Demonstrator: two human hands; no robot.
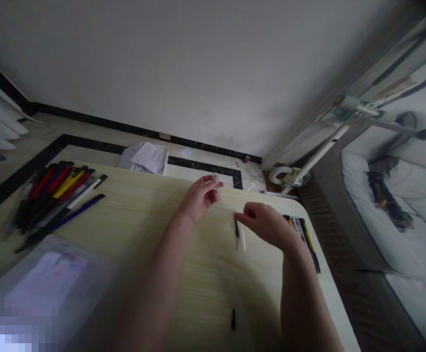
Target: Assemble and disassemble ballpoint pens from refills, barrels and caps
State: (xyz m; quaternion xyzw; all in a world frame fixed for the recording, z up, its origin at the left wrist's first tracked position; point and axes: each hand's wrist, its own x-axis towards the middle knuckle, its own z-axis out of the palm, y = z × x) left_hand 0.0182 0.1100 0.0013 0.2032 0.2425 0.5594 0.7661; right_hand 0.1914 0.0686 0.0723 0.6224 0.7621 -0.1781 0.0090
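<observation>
My left hand (201,196) is closed in a pinch on a small clear pen part (218,186), held a little above the pale wooden table (143,230). My right hand (267,222) is closed on a clear pen barrel with a dark refill inside (238,234), which hangs downward over the table. The two hands are a short way apart near the table's far edge. A small black piece (233,319) lies on the table near me.
A pile of red, yellow, black and blue pens (56,195) lies at the left. Several pens (304,234) lie in a row at the right edge. A plastic bag with papers (51,278) is front left. A white box with papers (146,159) sits on the floor behind.
</observation>
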